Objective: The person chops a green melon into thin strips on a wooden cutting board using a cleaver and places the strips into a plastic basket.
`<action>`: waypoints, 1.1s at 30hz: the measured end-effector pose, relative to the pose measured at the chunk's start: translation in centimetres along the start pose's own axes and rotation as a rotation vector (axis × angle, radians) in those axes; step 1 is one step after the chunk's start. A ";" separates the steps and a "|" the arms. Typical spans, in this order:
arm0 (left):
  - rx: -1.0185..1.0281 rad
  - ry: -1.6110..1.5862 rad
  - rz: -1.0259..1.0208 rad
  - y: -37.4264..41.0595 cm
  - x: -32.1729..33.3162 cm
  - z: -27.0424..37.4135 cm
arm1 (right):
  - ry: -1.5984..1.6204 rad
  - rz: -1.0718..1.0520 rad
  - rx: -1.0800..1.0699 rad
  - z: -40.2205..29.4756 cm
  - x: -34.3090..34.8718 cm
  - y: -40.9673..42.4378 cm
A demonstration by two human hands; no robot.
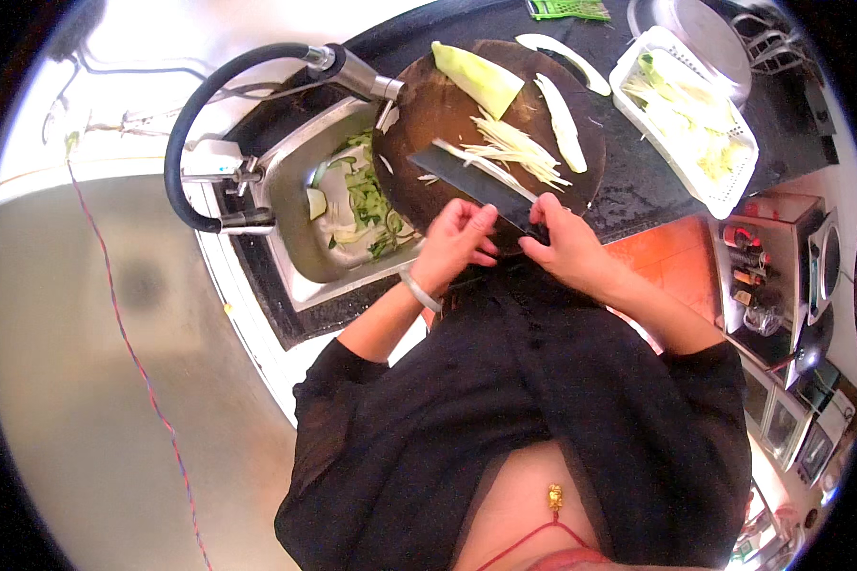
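My right hand (568, 246) grips the handle of a dark cleaver (471, 182), whose blade lies over a round wooden chopping board (428, 100). Near the blade's edge is my left hand (460, 239), its fingers bent and a bangle at the wrist; whether it touches the blade or holds anything is unclear. Pale slivers lie along the blade. Beyond it, a pile of thin pale strips (521, 150) rests on the board. A large pale green gourd-like vegetable piece (478, 77) lies at the board's far side, with a long slice (563, 125) to its right.
Green peelings (364, 200) lie in the steel sink (293, 207) at left, under a black flexible faucet (186, 135). At right, a white plastic basket (685, 153) holds shredded vegetable beside a metal lid. A curved rind piece (568, 57) overhangs the board; a green grater (570, 8) lies behind.
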State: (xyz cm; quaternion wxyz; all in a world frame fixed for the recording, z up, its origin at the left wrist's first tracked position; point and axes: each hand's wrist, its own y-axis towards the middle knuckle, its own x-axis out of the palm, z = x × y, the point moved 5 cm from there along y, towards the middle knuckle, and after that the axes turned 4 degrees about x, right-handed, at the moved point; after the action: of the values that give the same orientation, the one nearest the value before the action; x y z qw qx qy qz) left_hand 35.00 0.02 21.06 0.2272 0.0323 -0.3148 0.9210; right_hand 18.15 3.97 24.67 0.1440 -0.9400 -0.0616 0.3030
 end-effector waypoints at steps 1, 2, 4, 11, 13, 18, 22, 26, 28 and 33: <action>-0.093 -0.059 -0.009 -0.8 1.0 0.1 | 0.046 0.020 -0.029 -0.4 0.7 0.3; -0.005 -0.141 0.007 -0.6 1.8 0.2 | 0.075 0.033 -0.068 -0.5 1.6 0.5; 0.119 -0.224 0.125 0.1 1.0 -0.4 | 0.135 -0.063 -0.158 -2.4 2.7 0.9; 0.146 -0.616 0.101 -1.7 -5.4 -2.2 | -0.020 0.027 -0.312 -6.2 -0.2 8.2; 0.190 -0.720 0.131 -2.5 -7.3 -2.7 | -0.162 0.125 -0.476 -6.2 -0.3 11.9; 0.301 -0.855 0.373 -4.3 -13.8 -6.3 | -0.453 0.011 -0.742 -9.4 5.8 19.7; 0.423 -0.799 0.419 -3.9 -18.9 -8.1 | -0.697 -0.055 -0.858 -9.6 10.2 23.6; 0.488 -0.817 0.440 -3.3 -22.2 -8.4 | -0.776 -0.095 -0.869 -9.9 10.8 25.3; 0.519 -0.828 0.470 -3.2 -23.0 -7.7 | -0.631 -0.079 -0.867 -10.5 9.7 25.1; 0.499 -0.803 0.453 -2.0 -23.8 -7.1 | -0.454 -0.068 -0.787 -11.2 7.5 25.3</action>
State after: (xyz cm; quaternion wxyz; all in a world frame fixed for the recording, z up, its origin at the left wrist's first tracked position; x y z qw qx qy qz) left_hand 57.77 -3.82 11.66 -0.1309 0.3672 -0.1474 0.9090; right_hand 31.53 -21.19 21.37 -0.2315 -0.8305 -0.2327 0.4501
